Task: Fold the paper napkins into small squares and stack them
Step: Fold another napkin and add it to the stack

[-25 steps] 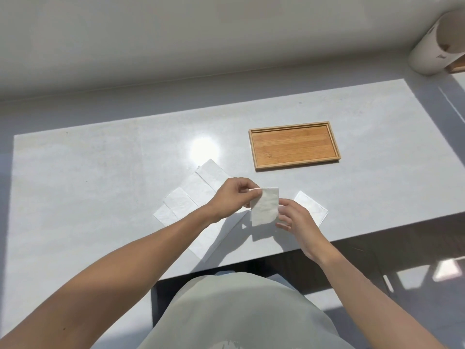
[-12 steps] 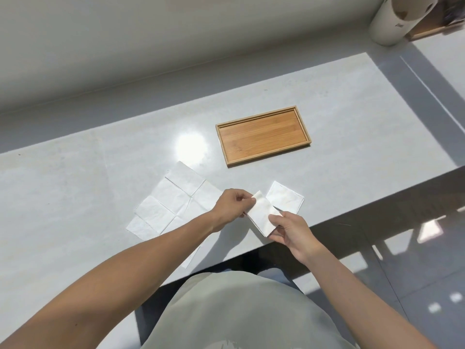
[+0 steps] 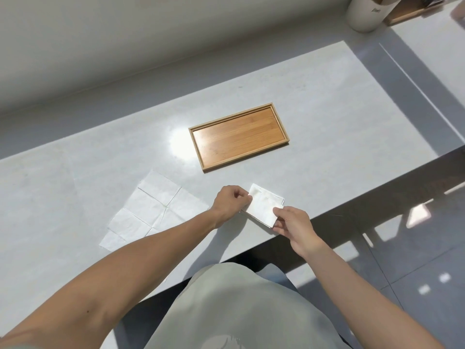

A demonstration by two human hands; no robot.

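A small folded white napkin square [image 3: 261, 210] lies over another folded napkin [image 3: 273, 197] near the table's front edge, and only that lower one's far corner and right rim show. My left hand [image 3: 230, 204] pinches the top square's left corner. My right hand [image 3: 292, 220] pinches its near right corner. To the left, an unfolded napkin [image 3: 153, 212] with crease lines lies flat, partly hidden by my left forearm.
An empty wooden tray [image 3: 283, 132] sits behind the hands at mid-table. A white cylinder [image 3: 364, 13] stands on the floor at the far right, past the table's end. The grey table's front edge [image 3: 327, 212] runs just beyond my right hand.
The folded square came down from the air and moved right onto the other folded napkin. Both hands followed it, still pinching. The view swung and tilted.
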